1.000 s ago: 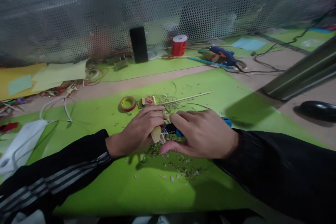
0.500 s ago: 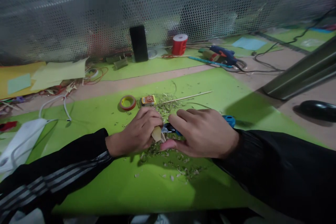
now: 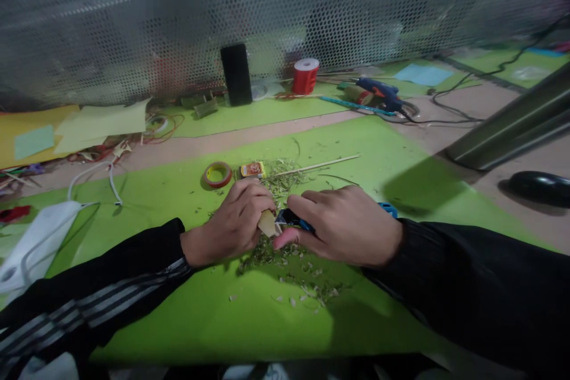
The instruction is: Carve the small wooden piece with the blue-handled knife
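In the head view my left hand is closed around a small pale wooden piece, whose angled end sticks out past the fingers. My right hand grips a blue and black utility knife; most of its handle is hidden in the palm. Its blade end meets the tip of the wooden piece, and my right thumb lies just below that tip. Beneath and around both hands, wood shavings are scattered over the green mat.
Beyond my hands lie a roll of tape, a small matchbox and a thin stick. Farther back are a phone, a red spool and a glue gun. A white power strip is at left, a metal post at right.
The wooden piece has turned slightly in my left hand. My right hand and the knife have shifted a little against its tip. Everything else stays in place.
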`<action>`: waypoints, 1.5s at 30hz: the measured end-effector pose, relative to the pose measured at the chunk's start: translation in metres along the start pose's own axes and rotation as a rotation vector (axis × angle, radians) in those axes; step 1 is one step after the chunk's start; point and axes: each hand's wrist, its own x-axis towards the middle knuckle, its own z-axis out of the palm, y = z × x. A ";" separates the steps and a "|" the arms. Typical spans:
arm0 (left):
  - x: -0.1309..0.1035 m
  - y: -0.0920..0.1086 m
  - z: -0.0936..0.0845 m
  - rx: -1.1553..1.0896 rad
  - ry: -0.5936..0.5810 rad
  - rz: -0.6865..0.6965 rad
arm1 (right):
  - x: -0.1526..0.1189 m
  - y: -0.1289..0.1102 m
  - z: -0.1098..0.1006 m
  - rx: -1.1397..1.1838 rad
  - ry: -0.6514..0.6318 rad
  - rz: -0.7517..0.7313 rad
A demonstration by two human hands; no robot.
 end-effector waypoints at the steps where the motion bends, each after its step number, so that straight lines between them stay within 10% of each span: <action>1: 0.000 0.000 0.000 0.008 0.003 0.003 | 0.000 0.000 0.000 0.003 0.000 0.001; 34: 0.000 0.001 0.000 0.112 0.015 -0.033 | 0.004 0.006 -0.010 0.143 -0.189 0.029; 45: 0.004 -0.003 -0.007 -0.259 -0.009 0.002 | 0.001 0.006 -0.003 0.123 0.231 -0.092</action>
